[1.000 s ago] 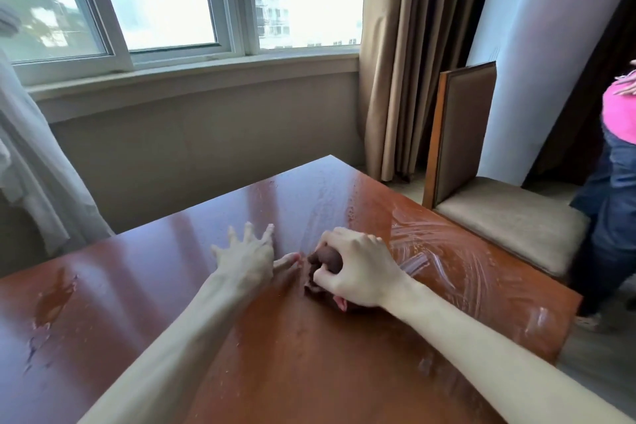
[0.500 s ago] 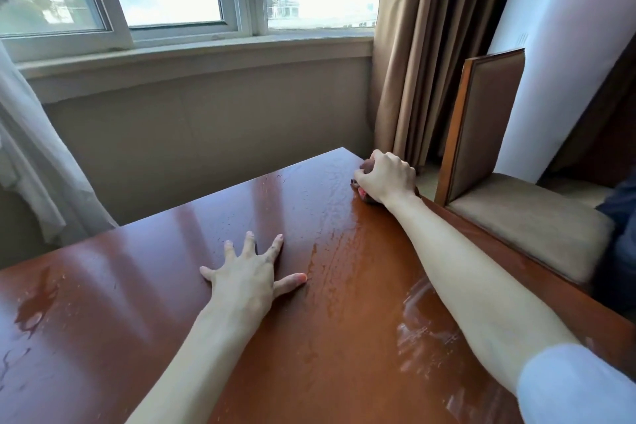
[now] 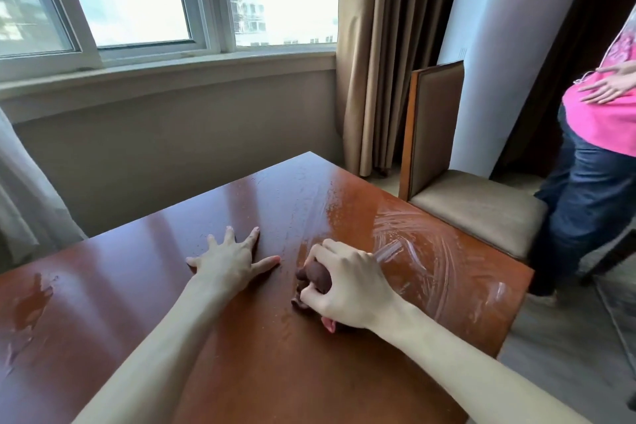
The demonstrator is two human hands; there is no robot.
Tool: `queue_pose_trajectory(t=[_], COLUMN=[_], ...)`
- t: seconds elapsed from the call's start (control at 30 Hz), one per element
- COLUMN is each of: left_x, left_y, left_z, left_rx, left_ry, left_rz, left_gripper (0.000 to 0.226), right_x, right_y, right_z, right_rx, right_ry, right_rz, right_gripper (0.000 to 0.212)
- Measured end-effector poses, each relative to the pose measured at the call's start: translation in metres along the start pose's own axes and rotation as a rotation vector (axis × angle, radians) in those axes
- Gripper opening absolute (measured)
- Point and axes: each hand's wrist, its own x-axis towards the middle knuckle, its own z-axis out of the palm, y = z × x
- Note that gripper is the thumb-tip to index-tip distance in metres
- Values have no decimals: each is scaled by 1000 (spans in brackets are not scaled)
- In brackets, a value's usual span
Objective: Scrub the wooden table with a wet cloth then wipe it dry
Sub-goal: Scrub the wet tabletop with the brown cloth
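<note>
Right hand [image 3: 347, 286] grip is clamping the balled brown cloth [image 3: 315, 277] onto the worktop [image 3: 241, 372], centre-right of frame. Left hand [image 3: 229, 260] is lying flat, fingers apart, just beside it, bracing. Undried streaks [image 3: 413, 251] are lying right of the grip; puddle [image 3: 29, 306] far left.

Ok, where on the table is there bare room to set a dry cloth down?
The wooden table is bare near you, between the two forearms. Also free: the far corner toward the curtain, though wet. Left edge holds a puddle. Crowded mid-table: the left hand lies flat, the right hand grips the brown cloth.
</note>
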Motion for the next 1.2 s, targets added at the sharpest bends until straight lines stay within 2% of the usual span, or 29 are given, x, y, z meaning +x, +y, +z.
queue_pose_trajectory(t=[0.13,0.23,0.33,0.47,0.6,0.77,1.07,1.2], left_x=[2,5,7,10,13,14,1,-2], left_y=[-2,-2,-2,-1,0,0,2,0], left_z=[3,7,10,14,12,10,0,0], left_rx=[19,29,49,95,104,66,-3,-10], left_ry=[1,7,14,23,13,8,1,-1], left_rz=[14,10,5,-10,-20,-20,-7,16], left_gripper=[89,90,88,88,89,91,90,88], right_x=[38,92,144,200,222,175,17,-22], right_y=[30,78,122,159,167,134,10,-7], right_z=[-2,-1,1,13,18,14,-3,-6], right_rx=[-16,-108,-144,-206,-250,-237,-147,-111], right_ry=[-3,69,129,205,207,198,87,91], right_rz=[101,225,356,395,433,394,172,128], right_gripper=[24,28,21,27,28,26,31,31])
